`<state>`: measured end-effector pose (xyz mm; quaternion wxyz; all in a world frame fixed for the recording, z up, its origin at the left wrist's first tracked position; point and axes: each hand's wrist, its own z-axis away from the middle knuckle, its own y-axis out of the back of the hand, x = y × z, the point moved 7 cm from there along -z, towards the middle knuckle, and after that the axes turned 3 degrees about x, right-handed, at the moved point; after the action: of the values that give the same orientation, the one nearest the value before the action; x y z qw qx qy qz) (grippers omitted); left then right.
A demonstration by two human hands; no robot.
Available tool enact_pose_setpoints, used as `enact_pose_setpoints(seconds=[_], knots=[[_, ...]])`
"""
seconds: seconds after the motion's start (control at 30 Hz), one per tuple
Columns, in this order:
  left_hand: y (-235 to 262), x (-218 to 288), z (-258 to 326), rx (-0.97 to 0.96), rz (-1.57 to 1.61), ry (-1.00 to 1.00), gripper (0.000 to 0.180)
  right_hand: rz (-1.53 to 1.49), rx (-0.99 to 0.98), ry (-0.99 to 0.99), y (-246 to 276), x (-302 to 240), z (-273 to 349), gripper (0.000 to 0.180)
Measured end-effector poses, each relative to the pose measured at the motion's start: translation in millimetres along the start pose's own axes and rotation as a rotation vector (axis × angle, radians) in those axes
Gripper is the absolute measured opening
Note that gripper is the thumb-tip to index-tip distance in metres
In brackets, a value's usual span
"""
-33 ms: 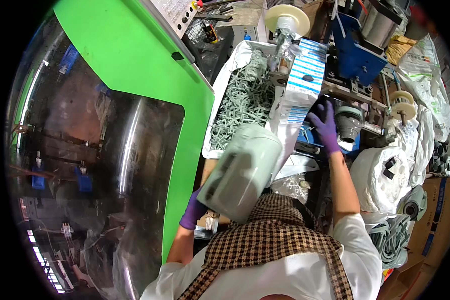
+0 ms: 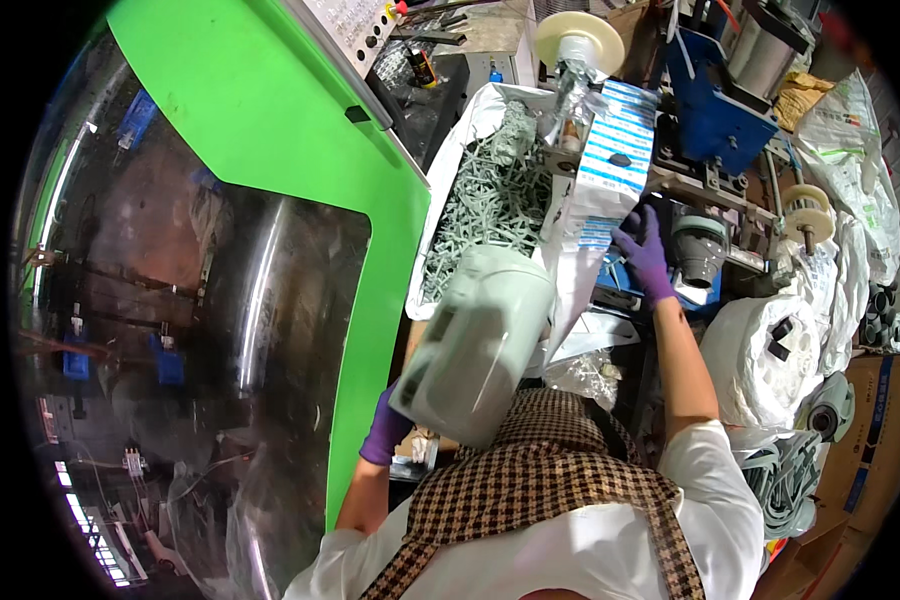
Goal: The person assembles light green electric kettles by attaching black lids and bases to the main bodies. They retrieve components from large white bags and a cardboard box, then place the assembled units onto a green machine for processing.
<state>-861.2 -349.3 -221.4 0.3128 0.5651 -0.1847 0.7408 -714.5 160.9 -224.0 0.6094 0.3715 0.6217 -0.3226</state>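
A pale grey-green plastic container point(image 2: 480, 340), rounded and glossy, lies tilted in front of my body. My left hand point(image 2: 386, 428), in a purple glove, supports it at the lower left end; most of those fingers are hidden behind it. My right hand point(image 2: 644, 260), also gloved in purple, reaches to the bench machine with its thumb and fingers apart. It is beside a dark part under the blue-and-white printed strip point(image 2: 615, 140), and I see nothing held in it. Just right of that hand sits a grey round fitting point(image 2: 698, 250) with a green-grey rim.
A white bin point(image 2: 428, 240) full of small grey-green plastic pieces stands beyond the container. At left is a large green machine point(image 2: 370, 290) with a clear curved window. A blue press point(image 2: 722, 105), a spool point(image 2: 806, 214) and a white wrapped roll point(image 2: 760, 355) are at right.
The container has shifted slightly left and its dark shadow patches have changed. My right hand has moved a little left and down, with its fingers less spread.
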Motion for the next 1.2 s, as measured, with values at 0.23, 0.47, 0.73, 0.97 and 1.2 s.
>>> enact_pose_setpoints(seconds=[0.23,0.47,0.73,0.97,1.2], knots=[[49,-28,-26,0.146,-0.169,-0.182,0.035,-0.082,0.163,0.289,-22,-13,46,0.075],[20,33,-62,0.154,-0.059,-0.301,0.037,0.214,0.286,0.48,-9,-68,64,0.029],[-2,74,-64,0.063,-0.29,-0.346,0.044,0.831,0.408,0.821,-31,-141,122,0.016],[-41,58,-80,-0.167,-0.115,-0.398,0.062,-0.253,-0.004,-0.023,-67,-162,119,0.068],[-81,34,-93,-0.411,0.437,0.057,0.049,-0.177,0.11,-0.044,-34,-175,133,0.078]])
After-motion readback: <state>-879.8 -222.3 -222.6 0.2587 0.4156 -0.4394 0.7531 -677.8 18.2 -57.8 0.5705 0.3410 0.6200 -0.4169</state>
